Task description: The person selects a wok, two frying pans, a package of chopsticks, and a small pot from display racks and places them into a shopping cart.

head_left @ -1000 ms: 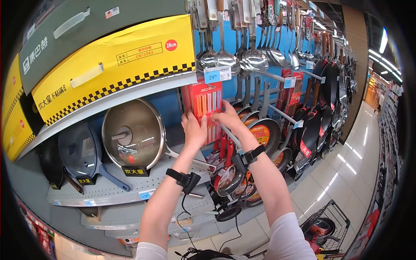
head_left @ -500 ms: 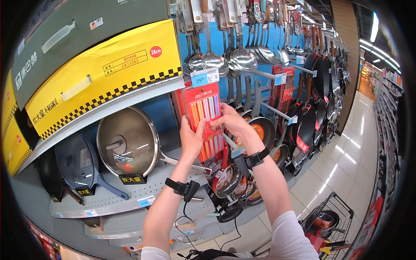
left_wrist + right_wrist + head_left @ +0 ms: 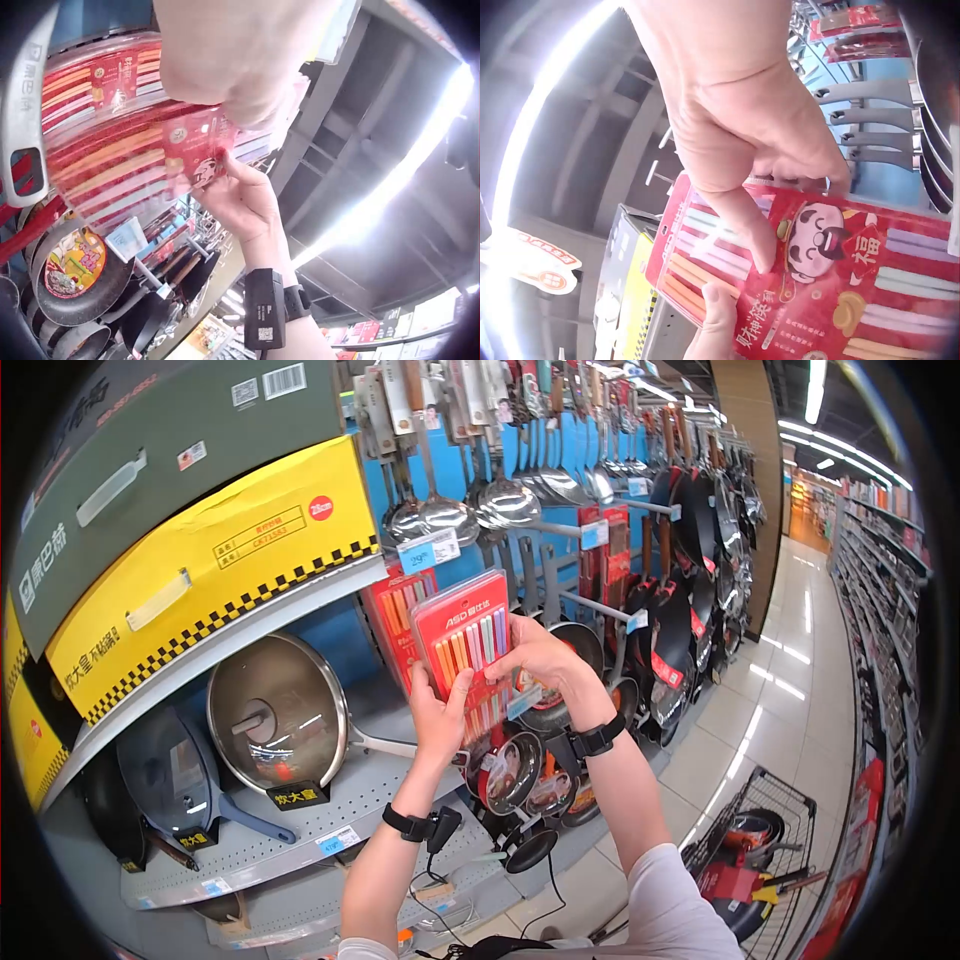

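Observation:
Both hands hold a red blister pack of pastel-coloured chopsticks (image 3: pixel 468 635) by its opposite long edges, in front of the hanging rack. My left hand (image 3: pixel 437 722) grips the left edge, its thumb on the front. On the opposite side, my right hand (image 3: pixel 552 662) pinches the pack, thumb across the clear cover and fingers behind. A cartoon figure on a red band (image 3: pixel 815 238) crosses the pack's middle in the right wrist view. Another similar chopstick pack (image 3: pixel 392 610) hangs just behind to the left, partly covered by the held one.
Ladles (image 3: pixel 447 515) hang above from metal hooks, and frying pans (image 3: pixel 575 650) to the right. A shelf (image 3: pixel 345 800) with a glass-lidded pan (image 3: pixel 275 710) stands at left, under a yellow box (image 3: pixel 210 580). Down at the right is a shopping cart (image 3: pixel 800 830) holding goods.
The chopstick pack has come away from the rack towards me, tilting, and a similar pack behind it shows more. Both hands keep their hold. The head view has turned to the right.

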`<state>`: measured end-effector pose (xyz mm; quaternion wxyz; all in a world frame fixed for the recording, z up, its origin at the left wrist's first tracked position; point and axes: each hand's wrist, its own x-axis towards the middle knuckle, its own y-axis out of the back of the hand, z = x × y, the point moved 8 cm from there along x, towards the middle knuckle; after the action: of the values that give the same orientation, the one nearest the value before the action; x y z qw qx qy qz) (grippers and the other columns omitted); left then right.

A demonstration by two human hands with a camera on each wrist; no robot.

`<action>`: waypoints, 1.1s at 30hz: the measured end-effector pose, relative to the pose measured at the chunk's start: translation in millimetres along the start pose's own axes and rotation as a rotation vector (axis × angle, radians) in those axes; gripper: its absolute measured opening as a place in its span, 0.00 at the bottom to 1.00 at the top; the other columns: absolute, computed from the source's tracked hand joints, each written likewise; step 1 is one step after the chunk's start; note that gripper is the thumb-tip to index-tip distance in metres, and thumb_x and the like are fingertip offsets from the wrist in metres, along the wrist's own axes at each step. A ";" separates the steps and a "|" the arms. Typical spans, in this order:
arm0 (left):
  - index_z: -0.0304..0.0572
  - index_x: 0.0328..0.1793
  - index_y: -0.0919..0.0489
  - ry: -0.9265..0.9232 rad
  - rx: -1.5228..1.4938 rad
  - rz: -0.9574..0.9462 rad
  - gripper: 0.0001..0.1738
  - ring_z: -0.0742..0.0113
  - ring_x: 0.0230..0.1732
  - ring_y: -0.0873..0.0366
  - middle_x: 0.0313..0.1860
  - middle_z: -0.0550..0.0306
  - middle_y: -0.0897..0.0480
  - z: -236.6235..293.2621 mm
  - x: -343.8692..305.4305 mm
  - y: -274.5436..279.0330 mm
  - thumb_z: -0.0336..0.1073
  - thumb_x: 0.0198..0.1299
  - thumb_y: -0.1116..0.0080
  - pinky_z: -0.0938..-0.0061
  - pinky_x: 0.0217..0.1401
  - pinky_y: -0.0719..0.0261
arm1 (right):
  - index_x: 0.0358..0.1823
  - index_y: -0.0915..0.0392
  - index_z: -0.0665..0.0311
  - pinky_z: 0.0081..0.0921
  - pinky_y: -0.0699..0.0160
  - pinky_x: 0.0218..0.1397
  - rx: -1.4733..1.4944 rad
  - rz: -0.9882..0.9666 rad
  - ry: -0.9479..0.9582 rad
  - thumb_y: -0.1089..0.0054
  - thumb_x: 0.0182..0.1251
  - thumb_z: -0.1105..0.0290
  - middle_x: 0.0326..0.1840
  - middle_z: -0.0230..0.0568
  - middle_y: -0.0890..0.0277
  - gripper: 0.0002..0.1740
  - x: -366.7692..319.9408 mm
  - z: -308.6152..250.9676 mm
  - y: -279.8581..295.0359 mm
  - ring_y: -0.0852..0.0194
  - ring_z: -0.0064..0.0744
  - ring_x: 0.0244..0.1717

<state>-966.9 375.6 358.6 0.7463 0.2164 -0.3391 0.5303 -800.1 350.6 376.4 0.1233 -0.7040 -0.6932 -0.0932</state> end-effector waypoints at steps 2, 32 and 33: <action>0.32 0.60 0.30 -0.057 -0.038 -0.004 0.24 0.68 0.53 0.20 0.51 0.48 0.17 17.3 -11.3 -5.0 0.37 0.65 0.32 0.69 0.59 0.24 | 0.57 0.24 0.68 0.28 0.16 0.51 -0.092 0.063 0.146 0.27 0.43 0.89 0.51 0.38 0.16 0.35 -19.6 -17.5 -0.9 0.16 0.27 0.47; 0.41 0.52 0.20 -0.746 -0.437 -1.470 0.16 0.49 0.49 0.19 0.47 0.51 0.16 310.7 -414.5 -279.0 0.34 0.59 0.33 0.62 0.53 0.22 | 0.41 0.22 0.60 0.40 0.24 0.30 -1.766 0.924 -0.696 0.29 0.56 0.72 0.28 0.39 0.19 0.13 -671.2 -133.4 -131.2 0.19 0.48 0.30; 0.42 0.55 0.21 -0.769 -0.405 -1.539 0.19 0.49 0.55 0.20 0.50 0.51 0.16 316.5 -433.8 -293.4 0.35 0.58 0.33 0.61 0.59 0.24 | 0.40 0.20 0.60 0.41 0.24 0.31 -1.726 0.988 -0.694 0.29 0.57 0.70 0.30 0.41 0.18 0.11 -691.6 -132.5 -128.1 0.18 0.49 0.31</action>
<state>-869.3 -221.1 264.4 0.7547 0.4116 -0.4145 -0.2988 -937.7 -347.5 299.3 -0.6008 -0.7454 -0.0250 -0.2877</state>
